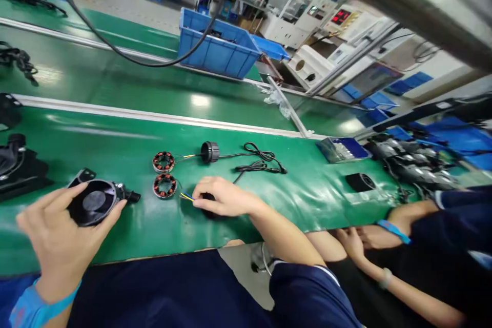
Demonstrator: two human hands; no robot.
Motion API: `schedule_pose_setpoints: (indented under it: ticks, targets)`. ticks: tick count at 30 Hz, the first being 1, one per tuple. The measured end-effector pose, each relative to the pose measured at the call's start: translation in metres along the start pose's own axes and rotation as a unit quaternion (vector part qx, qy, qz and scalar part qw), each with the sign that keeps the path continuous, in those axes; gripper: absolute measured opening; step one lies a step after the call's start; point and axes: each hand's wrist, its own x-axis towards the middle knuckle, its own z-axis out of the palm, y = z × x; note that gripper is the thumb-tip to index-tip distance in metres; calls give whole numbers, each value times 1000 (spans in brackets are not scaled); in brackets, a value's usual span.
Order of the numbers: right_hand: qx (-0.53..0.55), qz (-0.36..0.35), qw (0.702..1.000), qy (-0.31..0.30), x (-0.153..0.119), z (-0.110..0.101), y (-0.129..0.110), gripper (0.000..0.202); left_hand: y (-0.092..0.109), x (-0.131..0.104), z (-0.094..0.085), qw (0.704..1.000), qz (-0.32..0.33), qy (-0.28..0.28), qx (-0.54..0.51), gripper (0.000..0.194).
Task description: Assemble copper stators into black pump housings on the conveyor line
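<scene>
My left hand (63, 230) grips a round black motor housing (94, 202) with a short side spout, its open face turned up. My right hand (228, 199) is closed around a black cap (209, 210), mostly hidden under the fingers. Yellow and blue wires (187, 196) run from beside my right fingertips towards a ring-shaped stator with copper windings (165, 185). Just behind it lies a second stator (163, 162), wired to another black ribbed cap (210, 152). A black cable (263, 155) coils to the right of that cap.
Black housings (19, 164) stand at the left edge. A blue crate (219, 46) sits beyond the metal rails. To the right are a small parts box (343, 149), a black round part (360, 182) and piled parts (403, 159). A co-worker's hands (355, 241) rest close by on the right.
</scene>
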Motion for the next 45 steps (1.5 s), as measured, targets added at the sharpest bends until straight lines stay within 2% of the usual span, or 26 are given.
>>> schedule_pose_setpoints:
  ticks: [2, 5, 7, 8, 10, 13, 15, 17, 19, 21, 24, 26, 28, 31, 35, 41, 45]
  targets:
    - [189, 24, 980, -54, 0, 12, 1, 20, 7, 4, 0, 992, -14, 26, 122, 85]
    - [430, 89, 892, -108, 4, 35, 5, 37, 11, 8, 1, 983, -1, 24, 182, 87]
    - [504, 117, 849, -110, 7, 46, 9, 45, 11, 8, 0, 982, 8, 30, 187, 89]
    - [508, 126, 846, -98, 8, 49, 11, 44, 12, 7, 0, 982, 10, 35, 184, 90]
    - [458, 133, 878, -27, 8, 49, 17, 39, 14, 6, 0, 984, 10, 45, 173, 92]
    - [258, 91, 952, 134, 10, 39, 24, 32, 17, 6, 0, 984, 8, 65, 163, 96]
    - [127, 33, 979, 158, 15, 32, 26, 39, 16, 6, 0, 983, 5, 77, 166, 102]
    - [56, -26, 991, 117, 24, 30, 25, 43, 13, 5, 1, 984, -5, 82, 161, 110]
    - [44, -71, 993, 83, 34, 33, 21, 27, 10, 3, 3, 987, -13, 84, 140, 119]
    - [57, -98, 991, 76, 38, 37, 14, 10, 9, 0, 7, 989, -13, 90, 117, 125]
    - [64, -123, 983, 118, 30, 36, -7, 10, 13, -4, 17, 990, -19, 94, 106, 129]
    - [51, -154, 969, 186, 18, 30, -26, 16, 21, -6, 29, 992, -21, 86, 90, 127]
    - [28, -182, 948, 260, 8, 25, -45, 34, 31, -8, 43, 996, -15, 73, 49, 124]
    - [-21, -177, 932, 316, 5, 25, -63, 62, 49, -10, 65, 998, 7, 53, -17, 118]
    - [-78, -140, 939, 305, 16, 35, -56, 62, 63, -14, 81, 996, 53, 47, -47, 100]
    - [-179, -119, 913, 347, 22, 37, -50, 64, 63, -14, 82, 994, 93, 32, -51, 87]
    - [-131, -120, 950, 257, 17, 28, -50, 59, 63, -12, 81, 995, 87, 30, -42, 96]
